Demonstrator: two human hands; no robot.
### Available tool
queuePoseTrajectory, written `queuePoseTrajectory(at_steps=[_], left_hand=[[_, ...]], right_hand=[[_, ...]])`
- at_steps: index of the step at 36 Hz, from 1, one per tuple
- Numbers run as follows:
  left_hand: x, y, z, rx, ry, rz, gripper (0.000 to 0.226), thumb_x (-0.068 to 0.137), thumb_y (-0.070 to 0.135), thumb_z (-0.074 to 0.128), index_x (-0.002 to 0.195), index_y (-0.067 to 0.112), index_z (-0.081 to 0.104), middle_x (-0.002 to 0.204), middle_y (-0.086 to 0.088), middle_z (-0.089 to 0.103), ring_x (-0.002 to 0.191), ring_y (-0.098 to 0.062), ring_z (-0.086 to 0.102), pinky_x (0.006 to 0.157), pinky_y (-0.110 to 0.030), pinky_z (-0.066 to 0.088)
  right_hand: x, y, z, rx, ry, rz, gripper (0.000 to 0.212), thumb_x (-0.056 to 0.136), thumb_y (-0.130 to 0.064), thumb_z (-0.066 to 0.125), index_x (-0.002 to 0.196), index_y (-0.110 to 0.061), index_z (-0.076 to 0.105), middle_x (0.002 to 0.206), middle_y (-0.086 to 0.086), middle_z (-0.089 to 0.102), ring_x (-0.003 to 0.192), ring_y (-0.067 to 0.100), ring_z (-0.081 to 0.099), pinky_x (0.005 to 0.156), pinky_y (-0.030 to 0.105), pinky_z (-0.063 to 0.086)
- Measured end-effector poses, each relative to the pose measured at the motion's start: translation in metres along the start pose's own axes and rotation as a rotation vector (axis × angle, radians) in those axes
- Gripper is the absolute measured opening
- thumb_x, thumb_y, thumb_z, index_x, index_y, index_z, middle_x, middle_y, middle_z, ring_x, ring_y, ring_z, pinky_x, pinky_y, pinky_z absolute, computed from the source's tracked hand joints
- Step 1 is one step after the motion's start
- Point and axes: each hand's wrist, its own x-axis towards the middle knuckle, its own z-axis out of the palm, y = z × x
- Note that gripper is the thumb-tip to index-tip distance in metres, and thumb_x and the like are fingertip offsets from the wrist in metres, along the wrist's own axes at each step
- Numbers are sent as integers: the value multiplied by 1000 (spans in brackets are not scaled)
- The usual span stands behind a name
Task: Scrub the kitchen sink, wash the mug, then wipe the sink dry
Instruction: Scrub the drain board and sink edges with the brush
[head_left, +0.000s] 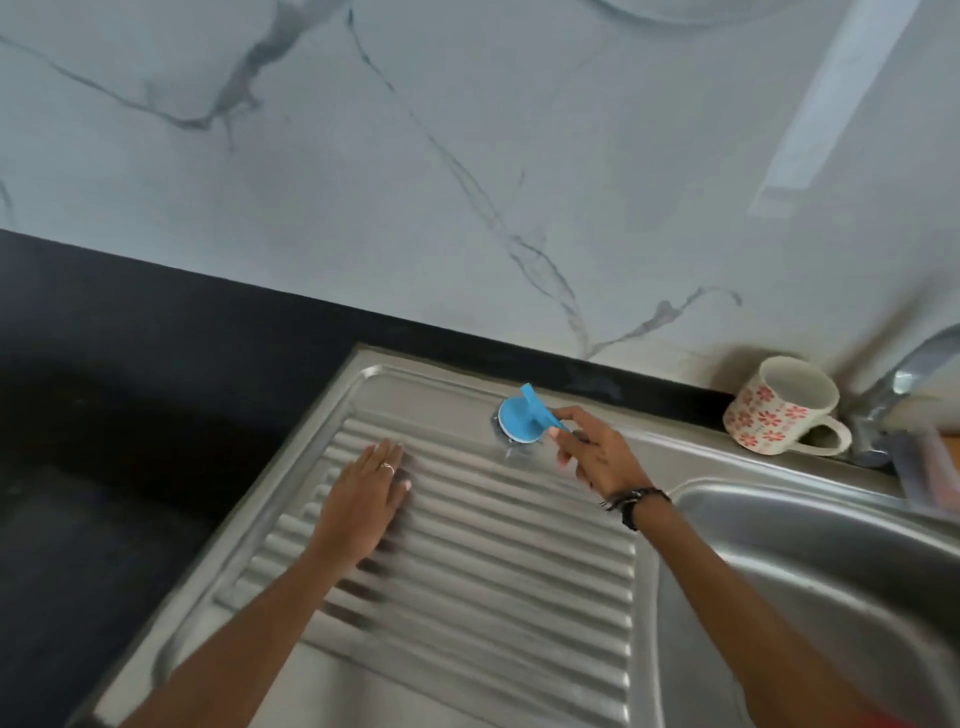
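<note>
Scrubber (521, 420): a blue plastic disc with a fin handle and a steel-wool pad beneath, set on the flat strip at the 12 o'clock edge of the drainboard (467, 545). It is judged light and stiff on top, springy and scratchy underneath. The fin is judged the right place to take hold, and it is pinched there by the right hand (597, 457) between thumb and fingertips.

Left hand (363, 499): laid flat on the ribs at about 9 o'clock from the scrubber, fingers straight, nothing grasped. It is judged to be a brace.

Drainboard: ribbed steel, likely slippery when wet. The pad is expected to catch across the ribs and run easier along them.

Mug (784, 410): white with red flowers, tipped toward the camera on the ledge at 3 o'clock from the scrubber, well apart from it. It is judged ceramic, breakable, fairly heavy; best taken by the handle.

Faucet (904, 395) is seen just beyond the mug, with the basin (831, 571) at about 5 o'clock. A black counter (130, 389) lies at 9 o'clock and a marble-patterned wall (415, 156) behind. The mug and faucet base are judged obstacles to a rightward stroke along the ledge.
</note>
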Motion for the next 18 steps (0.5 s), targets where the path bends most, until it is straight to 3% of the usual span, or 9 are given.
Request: queuePoseTrajectory(at_steps=[4,9,12,14,16,18], left_hand=[[28,-32,-14,38,-12,-49,57,97,34,41,147,10,24,156,-8,18,145,-21,15,118,-33,12],[44,-48,-24,53,-23,-68,62,95,41,43,145,9,28,155,-9,20,143,-24,18,116,-34,15],[43,-51,-18,64,12,-55,68,94,51,33,145,8,28,154,-11,23,143,-21,21,117,-33,12],[42,-51,-15,56,36,-57,85,82,62,15,145,7,30,152,-12,26,142,-22,23,117,-33,13],[45,-55,-10,81,49,-48,95,74,65,3,145,8,30,152,-12,28,142,-21,24,117,-32,13],[47,-58,-10,99,39,-50,93,76,65,5,144,9,31,151,-12,31,141,-21,27,117,-32,14]], right_hand=[[32,-10,19,-9,4,23,9,94,-33,52,103,-34,54,64,-3,56,50,9,38,50,19,32],[58,-17,26,-61,9,22,13,94,-31,52,106,-29,56,63,-3,54,47,6,37,48,17,32],[71,-17,29,-110,18,26,24,91,-28,58,115,-25,62,58,-4,53,41,1,38,47,13,33],[78,-19,38,-157,-8,10,30,91,-26,59,120,-22,63,58,-8,52,44,1,43,50,10,34],[87,-25,54,-239,-55,-15,34,91,-26,58,125,-19,60,69,-8,58,57,2,50,60,14,39],[98,-35,74,-277,-91,-22,39,92,-28,57,129,-17,57,87,2,65,69,10,55,71,23,46]])
